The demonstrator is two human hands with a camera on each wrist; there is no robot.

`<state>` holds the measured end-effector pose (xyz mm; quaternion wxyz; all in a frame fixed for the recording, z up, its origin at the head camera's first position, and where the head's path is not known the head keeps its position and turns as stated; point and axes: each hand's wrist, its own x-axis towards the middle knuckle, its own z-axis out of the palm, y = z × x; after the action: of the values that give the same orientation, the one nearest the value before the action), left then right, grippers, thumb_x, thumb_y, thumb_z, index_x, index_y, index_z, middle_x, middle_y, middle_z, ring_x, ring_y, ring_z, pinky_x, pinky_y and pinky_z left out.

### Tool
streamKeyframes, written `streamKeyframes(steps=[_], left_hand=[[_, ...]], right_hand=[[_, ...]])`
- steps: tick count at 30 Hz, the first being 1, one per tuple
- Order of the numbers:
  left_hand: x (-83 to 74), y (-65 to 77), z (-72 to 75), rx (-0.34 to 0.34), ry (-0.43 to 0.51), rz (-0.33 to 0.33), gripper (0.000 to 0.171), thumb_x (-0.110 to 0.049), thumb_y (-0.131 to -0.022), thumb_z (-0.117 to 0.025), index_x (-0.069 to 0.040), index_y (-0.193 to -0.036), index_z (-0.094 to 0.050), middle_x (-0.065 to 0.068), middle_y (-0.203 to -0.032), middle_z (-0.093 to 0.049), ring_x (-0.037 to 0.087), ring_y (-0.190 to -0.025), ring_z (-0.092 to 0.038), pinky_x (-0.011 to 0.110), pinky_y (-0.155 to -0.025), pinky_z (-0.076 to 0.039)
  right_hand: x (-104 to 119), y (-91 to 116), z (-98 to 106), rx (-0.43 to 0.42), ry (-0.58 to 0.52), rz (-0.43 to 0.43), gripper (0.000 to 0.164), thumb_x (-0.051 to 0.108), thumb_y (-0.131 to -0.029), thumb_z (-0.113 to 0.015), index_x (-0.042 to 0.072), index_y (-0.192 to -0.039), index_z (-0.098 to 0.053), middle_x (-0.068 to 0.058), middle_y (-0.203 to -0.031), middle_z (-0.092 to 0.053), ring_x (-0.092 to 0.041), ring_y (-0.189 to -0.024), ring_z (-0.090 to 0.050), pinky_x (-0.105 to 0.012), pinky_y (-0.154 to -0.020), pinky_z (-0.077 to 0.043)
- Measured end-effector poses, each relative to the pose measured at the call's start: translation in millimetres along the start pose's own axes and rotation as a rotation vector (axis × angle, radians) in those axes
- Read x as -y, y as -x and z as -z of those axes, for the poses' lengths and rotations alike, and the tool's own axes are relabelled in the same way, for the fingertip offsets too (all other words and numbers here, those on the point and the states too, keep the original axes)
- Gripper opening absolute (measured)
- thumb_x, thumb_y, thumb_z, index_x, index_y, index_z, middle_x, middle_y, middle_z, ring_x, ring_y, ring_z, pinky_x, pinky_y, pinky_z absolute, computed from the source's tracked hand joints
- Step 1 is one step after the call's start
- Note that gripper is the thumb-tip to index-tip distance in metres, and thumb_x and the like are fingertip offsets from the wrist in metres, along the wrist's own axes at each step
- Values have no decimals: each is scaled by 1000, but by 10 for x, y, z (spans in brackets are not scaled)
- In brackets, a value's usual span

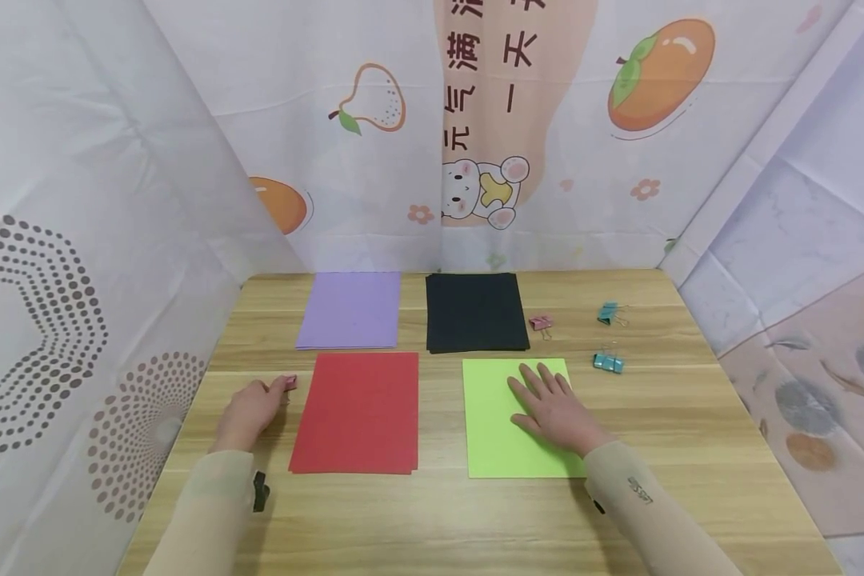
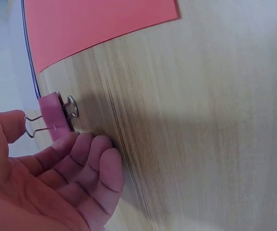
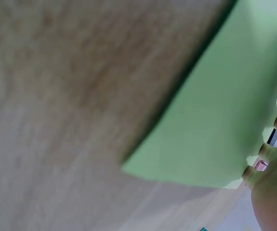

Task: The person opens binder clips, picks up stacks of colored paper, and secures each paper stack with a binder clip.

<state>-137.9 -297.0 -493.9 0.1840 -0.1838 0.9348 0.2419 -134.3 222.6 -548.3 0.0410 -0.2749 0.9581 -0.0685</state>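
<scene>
Pinching pink binder clip (image 2: 54,115) between thumb and index finger of left hand (image 1: 250,412), with red paper stack (image 1: 356,412) just beyond fingertips. Could twist free: braced by thumb only at wire handle (image 2: 41,129). Resting spread fingers of right hand (image 1: 550,412) on lime-green paper (image 1: 497,440); might skew it if dragged.

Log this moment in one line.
left grip: pinches pink metal binder clip | right grip: rests on lime-green rectangular paper | red rectangular paper: between grips

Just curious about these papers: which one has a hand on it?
The lime-green paper: the right hand rests on it. The red paper, purple paper and black paper have no hand on them.
</scene>
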Motion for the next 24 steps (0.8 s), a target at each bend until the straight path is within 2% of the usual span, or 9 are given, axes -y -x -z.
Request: streamKeyframes(steps=[5, 7, 17, 24], left_hand=[[-23, -27, -14, 24, 53, 4, 65, -63, -92, -29, -1, -84, -50, 9, -64, -47, 22, -56, -47, 32, -47, -38], [-26, -38, -16, 29, 63, -2, 61, -59, -94, -28, -3, -81, -49, 8, -62, -48, 21, -53, -46, 31, -46, -38], [-44, -34, 19, 4, 76, -11, 51, -47, -97, -35, -1, -85, -53, 8, -64, -50, 20, -54, -46, 30, -46, -37], [4, -16, 95, -43, 33, -43, 50, -40, -97, -41, 7, -102, -54, 15, -79, -52, 25, -69, -48, 33, -54, -39]], right_hand=[[9, -10, 9, 18, 0, -9, 67, 54, -93, -43, 17, -148, -26, -12, -153, -15, -40, -138, -10, -58, -106, -16], [11, -15, 14, 24, -1, -12, 68, 54, -93, -43, 18, -148, -25, -12, -154, -14, -40, -138, -10, -58, -106, -16], [10, -25, 17, 28, -7, -12, 68, 53, -93, -44, 18, -148, -25, -12, -153, -15, -40, -138, -10, -59, -105, -16], [11, -26, 25, 22, -8, -9, 68, 53, -93, -44, 18, -148, -26, -12, -153, -16, -40, -138, -11, -59, -105, -17]])
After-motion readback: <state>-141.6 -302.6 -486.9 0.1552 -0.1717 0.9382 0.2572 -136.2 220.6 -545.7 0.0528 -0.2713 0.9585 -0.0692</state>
